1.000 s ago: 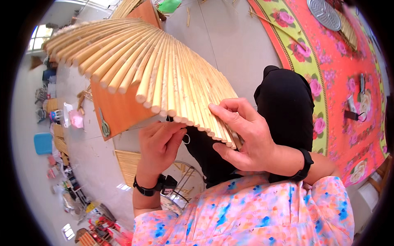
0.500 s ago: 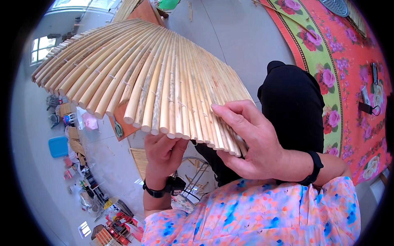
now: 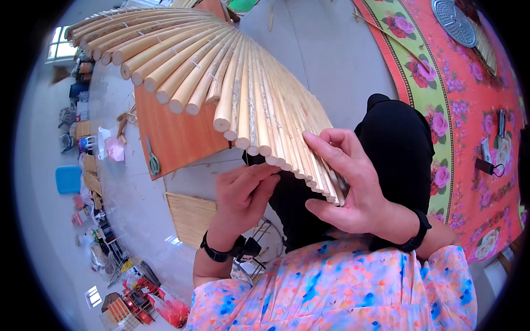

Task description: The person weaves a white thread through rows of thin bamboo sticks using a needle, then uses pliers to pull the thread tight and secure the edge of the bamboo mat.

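A mat of pale wooden sticks (image 3: 243,83), tied side by side with thin thread, arches from the upper left down to my lap. My right hand (image 3: 353,185) grips its near right end, fingers on top and thumb beneath by the stick ends. Just under the cut ends near the middle, my left hand (image 3: 245,193) has thumb and forefinger pinched together; whatever lies in the pinch is too small or hidden to name. Both wrists wear black bands.
Scissors (image 3: 153,160) lie on an orange-brown board (image 3: 176,129) beyond the mat's left side. A flat stick panel (image 3: 190,218) rests lower, near a metal-framed stool (image 3: 270,231). Flowered red cloth (image 3: 475,165) spreads at right, bearing a grey perforated disc (image 3: 454,22). Household clutter lines the left wall.
The mat's left part has swung up and away, uncovering the orange-brown board. My left hand has come out from beneath the stick ends, and my right hand keeps its grip.
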A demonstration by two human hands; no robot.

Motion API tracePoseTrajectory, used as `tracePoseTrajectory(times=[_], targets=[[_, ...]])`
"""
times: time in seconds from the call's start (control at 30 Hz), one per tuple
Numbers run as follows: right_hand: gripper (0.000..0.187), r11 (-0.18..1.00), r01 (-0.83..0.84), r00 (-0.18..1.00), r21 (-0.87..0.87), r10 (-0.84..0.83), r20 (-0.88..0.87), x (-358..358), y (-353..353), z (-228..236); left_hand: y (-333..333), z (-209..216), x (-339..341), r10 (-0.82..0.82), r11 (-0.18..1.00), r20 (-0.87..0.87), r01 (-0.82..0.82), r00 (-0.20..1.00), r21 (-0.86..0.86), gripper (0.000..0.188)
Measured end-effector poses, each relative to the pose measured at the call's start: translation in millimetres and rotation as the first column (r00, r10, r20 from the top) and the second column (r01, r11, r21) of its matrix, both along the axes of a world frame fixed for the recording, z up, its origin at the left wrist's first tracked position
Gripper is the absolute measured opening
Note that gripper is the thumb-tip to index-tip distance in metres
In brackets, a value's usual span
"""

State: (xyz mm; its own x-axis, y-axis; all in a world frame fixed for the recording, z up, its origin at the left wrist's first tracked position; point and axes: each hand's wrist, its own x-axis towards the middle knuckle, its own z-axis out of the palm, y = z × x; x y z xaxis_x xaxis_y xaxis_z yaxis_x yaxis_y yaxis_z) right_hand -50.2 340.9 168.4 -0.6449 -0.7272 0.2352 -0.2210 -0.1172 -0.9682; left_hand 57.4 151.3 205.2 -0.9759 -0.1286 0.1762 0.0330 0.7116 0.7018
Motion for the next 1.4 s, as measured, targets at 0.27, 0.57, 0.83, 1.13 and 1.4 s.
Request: tracePoseTrajectory(times=[0.27,0.57,0.83,1.13,1.4], targets=[[0.078,0.999,-0.017,0.997,-0.045,0.020,0.073,-1,2,-5,10,1,-2,0.086,0.995,0.010,-0.086,0.996,-0.045,0.010],[0.077,0.995,-0.012,0.997,-0.098,0.020,0.077,-2,1,-7,4,0,-8,-0.020,0.963,-0.141,-0.019,0.990,-0.270,0.016],[0.074,0.991,0.039,0.999,-0.125,-0.038,0.010,-2,-1,-10,-2,-3,-13,-0.063,0.943,-0.170,0.003,0.983,-0.333,0.018],[0.074,0.990,0.061,0.998,-0.127,-0.059,0.020,-2,-1,-11,0,-5,-19,-0.073,0.943,-0.196,0.004,0.978,-0.333,0.015],[0.074,0.991,0.052,0.998,-0.121,-0.047,0.043,0,-2,-10,2,-4,-24,-0.078,0.950,-0.196,0.013,0.977,-0.313,0.012]])
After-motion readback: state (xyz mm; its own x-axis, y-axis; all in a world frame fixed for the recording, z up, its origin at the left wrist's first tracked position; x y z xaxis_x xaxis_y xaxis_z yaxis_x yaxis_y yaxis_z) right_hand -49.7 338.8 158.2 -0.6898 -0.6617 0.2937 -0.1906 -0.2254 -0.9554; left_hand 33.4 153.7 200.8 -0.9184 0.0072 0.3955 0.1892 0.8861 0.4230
